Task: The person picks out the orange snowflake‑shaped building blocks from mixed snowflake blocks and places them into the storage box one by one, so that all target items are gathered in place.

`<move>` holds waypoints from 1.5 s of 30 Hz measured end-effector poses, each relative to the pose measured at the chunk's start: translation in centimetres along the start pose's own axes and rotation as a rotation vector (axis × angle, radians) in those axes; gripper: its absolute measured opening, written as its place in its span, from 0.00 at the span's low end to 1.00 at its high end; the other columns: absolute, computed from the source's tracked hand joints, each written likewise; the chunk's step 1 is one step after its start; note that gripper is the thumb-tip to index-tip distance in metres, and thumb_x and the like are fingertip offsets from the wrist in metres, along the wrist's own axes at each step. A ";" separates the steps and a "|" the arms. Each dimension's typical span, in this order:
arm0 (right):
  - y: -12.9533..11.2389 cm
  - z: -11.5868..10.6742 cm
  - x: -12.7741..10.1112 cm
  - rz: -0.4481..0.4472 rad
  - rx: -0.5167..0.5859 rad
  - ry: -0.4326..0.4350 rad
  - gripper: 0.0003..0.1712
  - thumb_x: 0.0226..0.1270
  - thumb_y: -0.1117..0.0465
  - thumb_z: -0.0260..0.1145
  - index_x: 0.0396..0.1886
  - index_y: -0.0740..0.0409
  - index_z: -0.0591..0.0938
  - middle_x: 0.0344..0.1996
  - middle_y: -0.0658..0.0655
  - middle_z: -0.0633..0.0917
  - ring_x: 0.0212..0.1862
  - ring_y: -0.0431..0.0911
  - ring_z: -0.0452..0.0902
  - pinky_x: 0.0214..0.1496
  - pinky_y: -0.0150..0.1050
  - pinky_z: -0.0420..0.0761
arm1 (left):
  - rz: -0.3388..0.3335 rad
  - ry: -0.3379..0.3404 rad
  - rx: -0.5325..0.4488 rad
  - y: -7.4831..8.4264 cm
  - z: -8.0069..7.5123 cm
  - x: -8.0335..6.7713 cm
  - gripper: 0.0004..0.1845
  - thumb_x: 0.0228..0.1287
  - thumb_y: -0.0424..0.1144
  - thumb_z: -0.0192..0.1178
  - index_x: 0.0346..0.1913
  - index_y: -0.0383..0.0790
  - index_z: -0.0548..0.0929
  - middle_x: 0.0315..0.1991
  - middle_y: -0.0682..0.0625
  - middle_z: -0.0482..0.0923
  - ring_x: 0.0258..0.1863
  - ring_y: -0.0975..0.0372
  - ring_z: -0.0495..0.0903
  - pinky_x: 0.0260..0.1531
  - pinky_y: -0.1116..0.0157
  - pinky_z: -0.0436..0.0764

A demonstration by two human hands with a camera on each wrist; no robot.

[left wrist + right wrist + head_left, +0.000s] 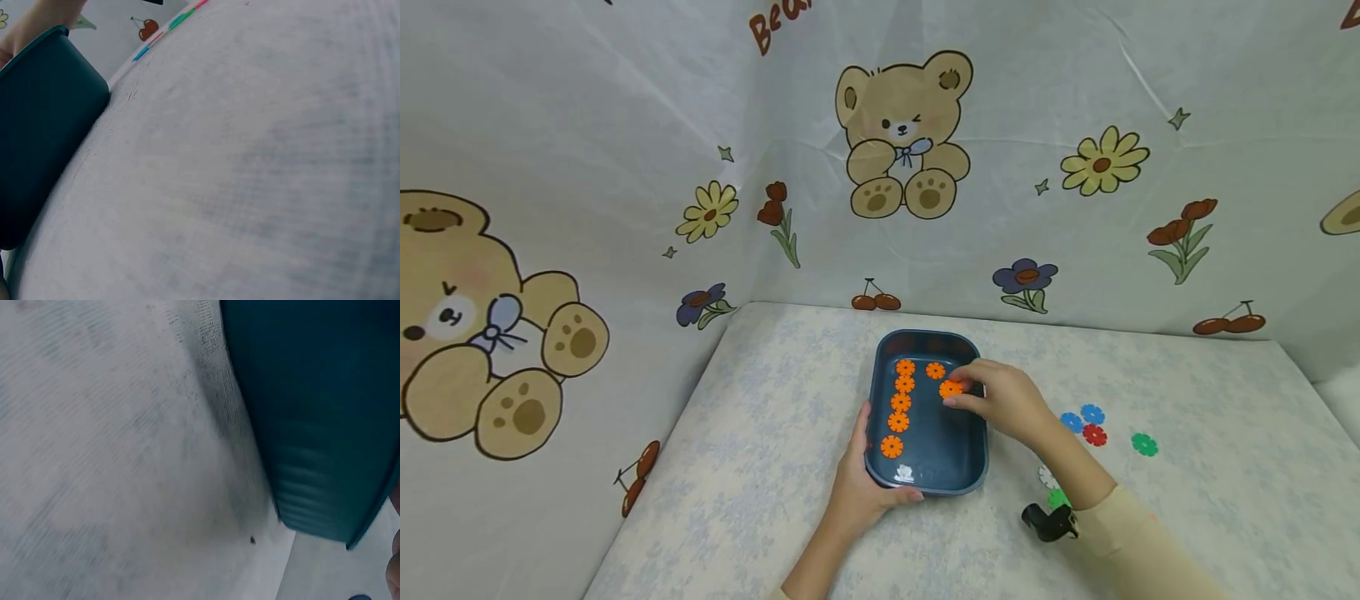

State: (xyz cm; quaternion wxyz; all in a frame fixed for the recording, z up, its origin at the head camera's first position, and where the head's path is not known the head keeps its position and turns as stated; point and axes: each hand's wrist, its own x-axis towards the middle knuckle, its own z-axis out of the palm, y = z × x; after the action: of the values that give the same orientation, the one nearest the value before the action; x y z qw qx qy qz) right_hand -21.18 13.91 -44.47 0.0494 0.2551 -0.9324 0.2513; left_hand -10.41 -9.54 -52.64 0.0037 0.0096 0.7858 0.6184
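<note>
Cupping the near left corner of a dark blue tray (942, 450), the left hand (859, 496) has its fingers along the outer left wall and its thumb at the near edge. To its right, close to the other forearm, a black object (1051, 522) sits on the surface (790, 408); what it is, I cannot tell from where I stand. The tray lies with its long axis running away from the person, its short end towards them, and both hands are on or over it.

Inside, five orange discs (898, 422) make a line along the left side, nearly following that long axis, with the nearest one a little apart from the rest. Past the right wall comes the right hand (1003, 400), pinching one orange disc (951, 390) narrowly between thumb and finger. Whether that disc touches the bottom, I cannot tell. What any move turns on, I would judge, is this: the pinched disc is right of the line and just nearer than a lone orange disc (935, 370), with the right hand far closer to both than the left. Well off to the right lie blue discs (1092, 413), a red disc (1094, 434) and a green disc (1145, 444), and farthest back hangs the bear-print cloth (917, 258)
</note>
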 end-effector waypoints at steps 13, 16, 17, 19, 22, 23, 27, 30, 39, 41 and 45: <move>-1.5 2.5 3.4 -0.176 -0.289 -0.073 0.18 0.54 0.45 0.77 0.38 0.52 0.89 0.30 0.48 0.86 0.29 0.42 0.69 0.30 0.35 0.73 | 0.010 -0.004 0.010 0.0 -0.2 0.0 0.71 0.36 0.53 0.83 0.80 0.63 0.44 0.79 0.56 0.50 0.74 0.54 0.60 0.68 0.45 0.66; -1.5 2.9 3.7 -0.171 -0.326 -0.087 0.18 0.53 0.44 0.77 0.36 0.51 0.89 0.28 0.48 0.85 0.28 0.43 0.63 0.27 0.33 0.67 | 0.013 -0.008 0.006 0.0 -0.2 0.1 0.70 0.36 0.53 0.83 0.79 0.65 0.43 0.80 0.57 0.49 0.75 0.54 0.59 0.68 0.45 0.65; -1.4 3.1 3.8 -0.165 -0.332 -0.093 0.18 0.53 0.44 0.77 0.35 0.51 0.89 0.27 0.47 0.84 0.28 0.43 0.61 0.26 0.33 0.65 | 0.015 -0.009 0.006 0.0 -0.2 0.1 0.70 0.36 0.53 0.83 0.79 0.66 0.43 0.80 0.57 0.49 0.75 0.54 0.59 0.69 0.45 0.65; -1.2 3.3 4.0 -0.158 -0.341 -0.098 0.18 0.52 0.44 0.77 0.35 0.51 0.89 0.25 0.47 0.83 0.28 0.43 0.60 0.26 0.33 0.64 | 0.014 -0.009 0.008 0.0 -0.2 0.1 0.70 0.36 0.54 0.83 0.79 0.67 0.43 0.80 0.57 0.48 0.75 0.54 0.59 0.69 0.45 0.65; -1.0 3.5 4.1 -0.145 -0.347 -0.107 0.17 0.52 0.45 0.78 0.32 0.52 0.89 0.23 0.47 0.82 0.28 0.44 0.59 0.26 0.34 0.62 | 0.016 -0.007 0.005 -0.1 -0.1 0.1 0.70 0.36 0.54 0.83 0.79 0.68 0.43 0.80 0.58 0.48 0.75 0.54 0.59 0.69 0.46 0.65; -0.9 3.6 4.2 -0.140 -0.353 -0.110 0.16 0.51 0.45 0.78 0.30 0.52 0.88 0.22 0.47 0.82 0.28 0.44 0.59 0.26 0.34 0.62 | 0.015 -0.006 0.006 -0.1 -0.1 0.1 0.70 0.36 0.54 0.83 0.79 0.68 0.43 0.80 0.58 0.49 0.75 0.54 0.59 0.69 0.46 0.65; -1.0 3.8 4.4 -0.113 -0.380 -0.138 0.15 0.52 0.45 0.78 0.27 0.51 0.87 0.21 0.46 0.81 0.29 0.45 0.60 0.26 0.35 0.63 | 0.021 -0.003 0.005 -0.1 -0.2 0.1 0.70 0.37 0.53 0.83 0.79 0.67 0.43 0.80 0.57 0.49 0.75 0.55 0.60 0.68 0.45 0.65; -1.1 3.9 4.6 -0.086 -0.399 -0.162 0.15 0.52 0.45 0.78 0.26 0.50 0.87 0.21 0.46 0.80 0.29 0.46 0.60 0.26 0.35 0.64 | 0.026 -0.004 0.003 -0.1 -0.1 0.0 0.70 0.36 0.53 0.83 0.79 0.64 0.43 0.80 0.56 0.49 0.75 0.55 0.59 0.69 0.45 0.65; -1.5 3.9 5.0 -0.043 -0.420 -0.177 0.12 0.54 0.46 0.77 0.31 0.48 0.90 0.29 0.50 0.86 0.31 0.46 0.64 0.27 0.38 0.73 | 0.017 0.001 -0.001 -0.2 -0.1 0.1 0.70 0.36 0.53 0.84 0.80 0.63 0.44 0.79 0.58 0.49 0.75 0.54 0.59 0.69 0.45 0.64; -1.5 4.0 5.1 -0.034 -0.437 -0.186 0.11 0.55 0.47 0.77 0.31 0.47 0.89 0.29 0.49 0.87 0.31 0.46 0.64 0.28 0.38 0.74 | 0.015 0.003 0.000 -0.2 -0.1 0.1 0.70 0.36 0.52 0.84 0.79 0.64 0.44 0.79 0.58 0.49 0.75 0.54 0.59 0.69 0.45 0.64; -1.4 4.1 5.3 -0.025 -0.462 -0.195 0.09 0.58 0.49 0.75 0.30 0.48 0.89 0.28 0.50 0.86 0.30 0.47 0.65 0.27 0.39 0.75 | 0.011 0.006 0.001 -0.2 -0.1 0.1 0.70 0.35 0.52 0.84 0.79 0.65 0.45 0.79 0.58 0.49 0.74 0.54 0.60 0.69 0.45 0.64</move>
State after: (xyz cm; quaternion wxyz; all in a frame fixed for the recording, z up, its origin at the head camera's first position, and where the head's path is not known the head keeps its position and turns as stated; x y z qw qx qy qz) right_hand -24.88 8.42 -46.24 0.0192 0.2714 -0.9622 0.0053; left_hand -10.52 -9.70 -52.79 -0.0020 0.0123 0.7860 0.6180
